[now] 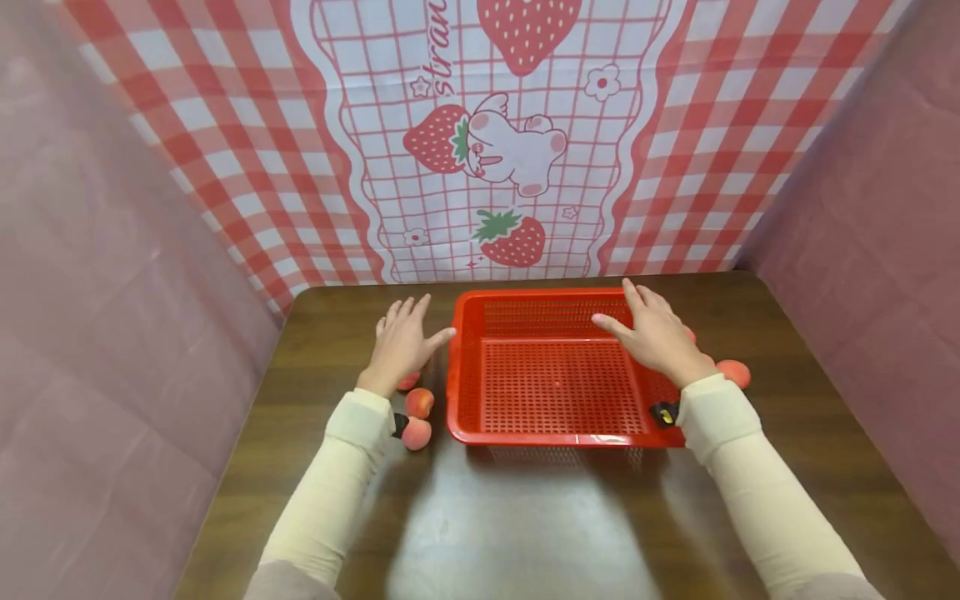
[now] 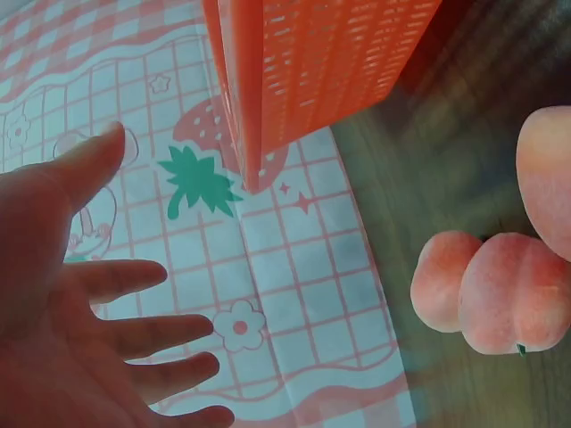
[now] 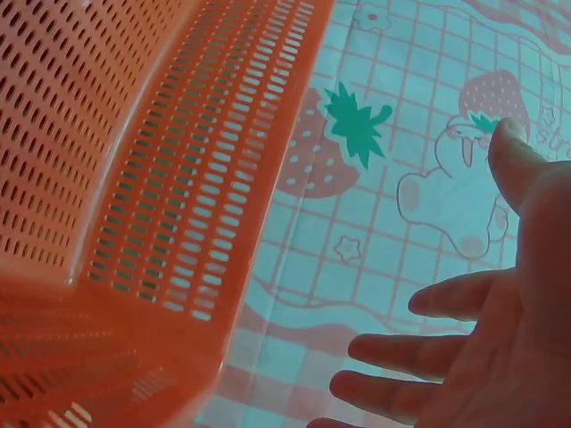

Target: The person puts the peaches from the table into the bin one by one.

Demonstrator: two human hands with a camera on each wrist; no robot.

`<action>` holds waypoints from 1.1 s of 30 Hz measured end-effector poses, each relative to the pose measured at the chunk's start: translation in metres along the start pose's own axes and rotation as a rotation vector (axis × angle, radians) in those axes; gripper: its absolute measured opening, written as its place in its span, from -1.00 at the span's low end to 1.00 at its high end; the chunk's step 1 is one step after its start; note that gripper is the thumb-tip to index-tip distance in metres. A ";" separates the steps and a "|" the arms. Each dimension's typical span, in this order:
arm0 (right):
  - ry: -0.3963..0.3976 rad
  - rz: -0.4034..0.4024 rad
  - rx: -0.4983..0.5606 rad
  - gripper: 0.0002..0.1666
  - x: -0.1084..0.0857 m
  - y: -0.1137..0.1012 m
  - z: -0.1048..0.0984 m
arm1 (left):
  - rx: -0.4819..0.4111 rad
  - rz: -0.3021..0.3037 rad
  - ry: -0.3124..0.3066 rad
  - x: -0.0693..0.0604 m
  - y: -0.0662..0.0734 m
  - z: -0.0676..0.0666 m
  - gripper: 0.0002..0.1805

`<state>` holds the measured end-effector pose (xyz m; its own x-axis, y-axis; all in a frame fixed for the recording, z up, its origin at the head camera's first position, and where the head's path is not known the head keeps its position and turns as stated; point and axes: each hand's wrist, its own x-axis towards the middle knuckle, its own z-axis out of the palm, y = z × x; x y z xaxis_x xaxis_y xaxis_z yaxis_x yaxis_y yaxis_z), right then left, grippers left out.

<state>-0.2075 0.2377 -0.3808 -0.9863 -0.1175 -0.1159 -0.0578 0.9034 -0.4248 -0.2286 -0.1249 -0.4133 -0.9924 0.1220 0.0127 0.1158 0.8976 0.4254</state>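
Observation:
A red perforated plastic basket [image 1: 555,439] stands on the wooden table, and no fruit shows inside it. To its left my left hand [image 1: 401,346] hovers with fingers spread and nothing held. Several peaches [image 1: 419,403] lie on the table below that wrist; the left wrist view shows a cluster of peaches [image 2: 495,290] at the right. Over the basket's right side is my right hand [image 1: 656,333], its fingers extended and holding nothing. Partly hidden behind the right wrist, more peaches [image 1: 733,373] lie beside the basket. The right wrist view shows the basket wall [image 3: 201,169] left of the hand.
A checked cloth with strawberry prints [image 1: 517,150] hangs at the table's back edge. Pink fabric walls [image 1: 112,292] flank both sides. The brown table [image 1: 300,500] extends in front of the basket.

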 end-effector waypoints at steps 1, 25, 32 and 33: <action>-0.002 0.005 0.006 0.21 -0.001 0.001 -0.001 | 0.001 -0.002 0.000 0.000 -0.002 -0.001 -0.15; 0.033 0.012 0.015 0.00 -0.034 0.036 -0.009 | -0.004 -0.088 0.028 0.003 -0.028 0.015 -0.34; 0.043 0.025 0.013 -0.02 -0.041 0.042 -0.010 | 0.000 -0.120 0.015 0.006 -0.035 0.021 -0.35; 0.042 0.028 0.014 -0.01 -0.042 0.043 -0.010 | -0.001 -0.124 0.012 0.006 -0.036 0.021 -0.36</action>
<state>-0.1703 0.2851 -0.3855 -0.9931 -0.0748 -0.0906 -0.0282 0.9001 -0.4347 -0.2377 -0.1476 -0.4479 -0.9996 0.0052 -0.0290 -0.0077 0.9050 0.4253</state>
